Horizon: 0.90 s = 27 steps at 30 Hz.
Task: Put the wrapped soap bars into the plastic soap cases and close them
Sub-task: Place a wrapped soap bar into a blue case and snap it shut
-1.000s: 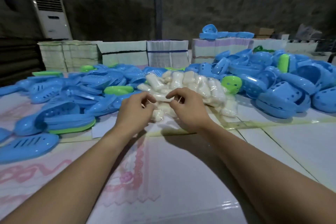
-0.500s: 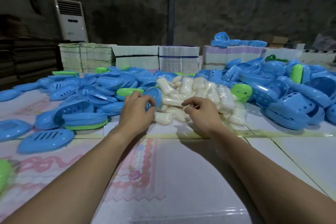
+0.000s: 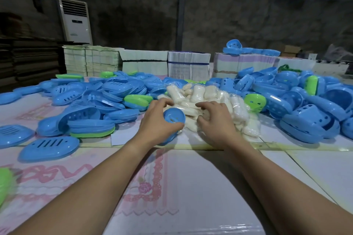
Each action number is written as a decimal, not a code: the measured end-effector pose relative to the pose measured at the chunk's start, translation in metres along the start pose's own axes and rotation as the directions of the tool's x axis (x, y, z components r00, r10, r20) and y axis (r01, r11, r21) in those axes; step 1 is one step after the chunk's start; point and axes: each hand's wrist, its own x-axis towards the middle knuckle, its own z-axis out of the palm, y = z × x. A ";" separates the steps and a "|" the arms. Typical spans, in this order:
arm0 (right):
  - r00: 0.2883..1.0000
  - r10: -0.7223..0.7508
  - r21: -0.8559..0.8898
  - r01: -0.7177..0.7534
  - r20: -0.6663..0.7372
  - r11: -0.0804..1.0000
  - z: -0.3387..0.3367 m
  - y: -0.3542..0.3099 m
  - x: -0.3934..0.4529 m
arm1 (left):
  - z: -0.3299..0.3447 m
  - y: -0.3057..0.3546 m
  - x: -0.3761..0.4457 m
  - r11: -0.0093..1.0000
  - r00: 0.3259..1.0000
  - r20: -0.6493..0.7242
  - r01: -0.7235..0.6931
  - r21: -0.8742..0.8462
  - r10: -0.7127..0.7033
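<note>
A heap of white soap bars [image 3: 198, 93] in clear wrappers lies at the middle of the table. My left hand [image 3: 158, 120] grips a blue plastic soap case [image 3: 174, 116] at the heap's near left edge, its hollow side facing me. My right hand [image 3: 214, 120] reaches into the heap with fingers curled over the wrapped bars; whether it holds one is hidden. Blue and green case halves [image 3: 107, 99] are piled to the left, and more blue cases [image 3: 305, 105] to the right.
Bundled stacks of flat cartons [image 3: 187, 66] line the far edge of the table [image 3: 191, 187]. A white standing air conditioner [image 3: 75, 21] is behind on the left. A slotted blue lid [image 3: 49, 147] lies near left, with a green piece [image 3: 3, 183] at the left border.
My left hand left the soap heap, picked up a blue case from the left pile and brought it toward the heap. My right hand stayed on the wrapped bars.
</note>
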 end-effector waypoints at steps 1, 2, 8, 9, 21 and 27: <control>0.999 -0.043 -0.069 0.044 0.020 0.997 0.001 -0.002 0.002 | -0.001 0.001 0.001 0.999 0.999 -0.026 0.035 0.002 -0.035; 0.996 -0.079 -0.149 0.085 0.046 0.985 0.003 -0.004 0.004 | -0.002 0.001 0.001 0.997 0.996 -0.050 0.075 -0.003 -0.075; 0.979 -0.098 -0.460 0.172 0.181 0.871 0.019 -0.017 0.025 | -0.010 -0.003 0.008 0.958 0.963 -0.070 0.249 -0.146 -0.261; 0.977 -0.102 -0.491 0.182 0.185 0.852 0.023 -0.019 0.028 | -0.011 -0.003 0.009 0.939 0.949 -0.086 0.284 -0.194 -0.304; 0.961 -0.209 -0.613 0.278 0.183 0.739 0.034 -0.021 0.045 | -0.027 0.003 0.018 -0.028 0.706 0.432 0.505 -0.863 -0.561; 0.999 -0.003 -0.166 -0.003 -0.037 0.986 0.017 -0.022 0.033 | -0.025 0.009 0.017 -0.087 0.697 0.462 0.501 -0.861 -0.548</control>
